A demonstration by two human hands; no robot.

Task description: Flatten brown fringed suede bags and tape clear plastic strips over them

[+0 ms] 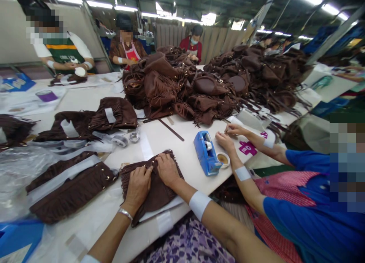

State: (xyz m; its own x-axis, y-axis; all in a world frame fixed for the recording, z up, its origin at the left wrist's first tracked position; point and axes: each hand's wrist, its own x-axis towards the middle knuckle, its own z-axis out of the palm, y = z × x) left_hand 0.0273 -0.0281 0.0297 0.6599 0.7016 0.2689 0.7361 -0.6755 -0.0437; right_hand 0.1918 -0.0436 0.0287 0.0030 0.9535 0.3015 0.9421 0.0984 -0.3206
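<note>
A dark brown fringed bag (159, 196) lies flat on the table just in front of me. My left hand (139, 185) rests on its left side, with thumb and index finger near a metal eyelet at the upper edge. My right hand (168, 169) lies on the upper right part of the bag, fingers bent over the edge beside another eyelet. The two hands nearly meet at the fingertips. Both seem to pinch the bag's edge. Left of them, another brown bag (74, 190) lies with a pale wrapping strip (62, 179) along it.
Right of the bag stand a blue tape dispenser (205, 152) and a tape roll (223, 160), near a co-worker's hands (229, 135). A large pile of brown bags (176, 84) fills the table's far side. A blue bin (21, 238) is at lower left.
</note>
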